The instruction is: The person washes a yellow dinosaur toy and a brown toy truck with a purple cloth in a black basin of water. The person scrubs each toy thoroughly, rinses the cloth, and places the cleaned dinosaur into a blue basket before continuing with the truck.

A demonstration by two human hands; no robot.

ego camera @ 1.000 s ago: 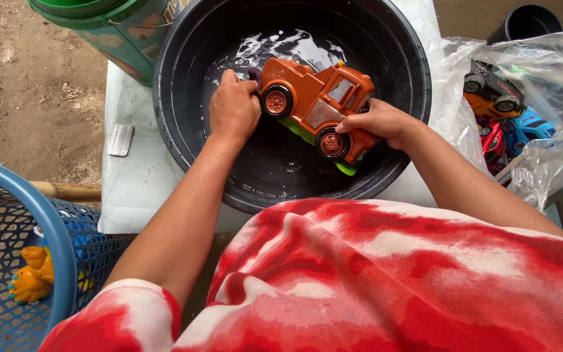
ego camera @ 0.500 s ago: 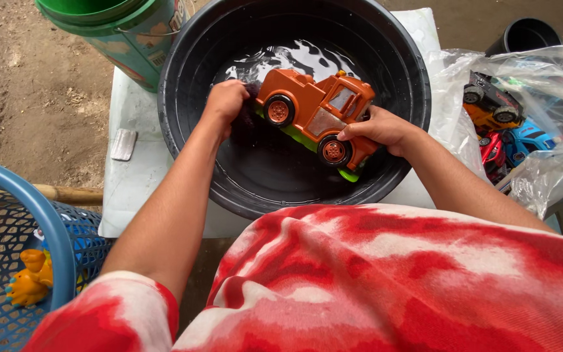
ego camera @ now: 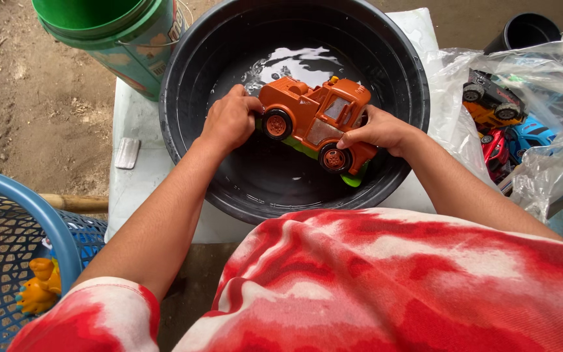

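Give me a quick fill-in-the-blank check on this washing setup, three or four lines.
1. Both hands, the left hand and the right hand, hold an ____ toy truck.
2. The truck is held over water inside a black ____.
3. The bucket beyond the basin is ____.
4. More toy cars lie in a clear plastic ____.

Missing words: orange; basin; green; bag

We see an orange toy truck (ego camera: 317, 120) with a green underside, tilted on its side so two orange-hubbed black wheels face up. It sits inside a round black basin (ego camera: 184, 85) holding shallow water, held just above the wet bottom, near the basin's middle.
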